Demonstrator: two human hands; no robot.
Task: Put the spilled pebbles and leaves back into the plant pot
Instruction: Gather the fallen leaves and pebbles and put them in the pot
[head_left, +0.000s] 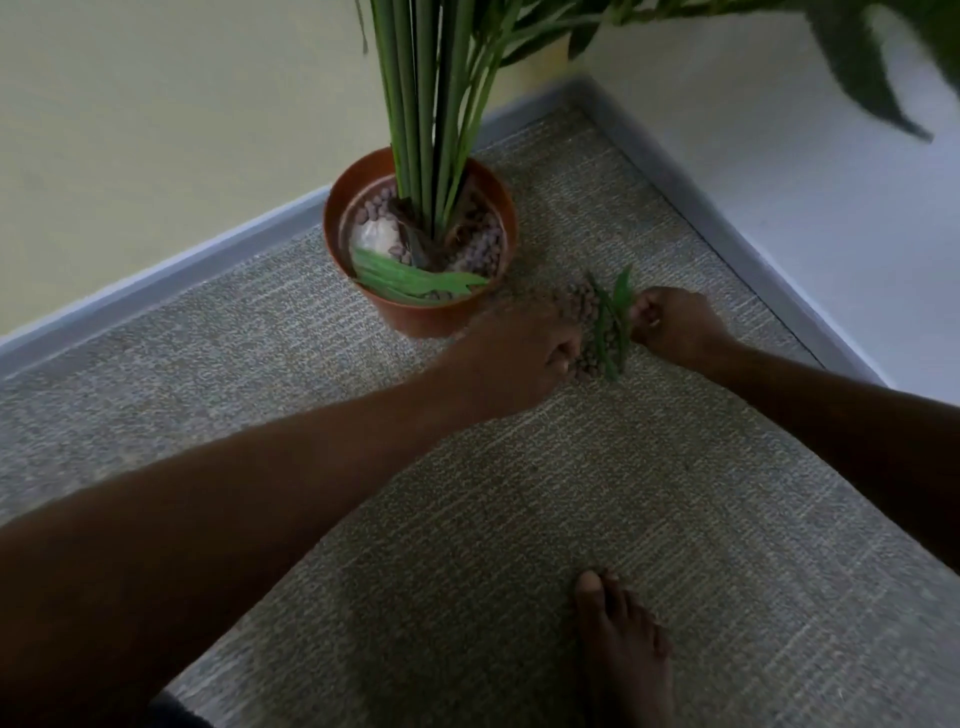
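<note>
A brown plant pot (415, 317) stands on the carpet in the room's corner, with tall green stems, pebbles, a pale stone and a few loose leaves lying inside. To its right, a small pile of brown pebbles (589, 358) and green leaves (615, 322) lies on the carpet. My left hand (524, 353) curls against the left side of the pile, its fingers bent onto the pebbles. On the right side of the pile, my right hand (670, 327) is closed around the leaves. What either palm holds is hidden.
Grey baseboards (156, 280) and walls close the corner behind and to the right of the pot. Plant leaves (857, 67) hang over the upper right. My bare foot (623, 649) rests on the carpet near the bottom edge.
</note>
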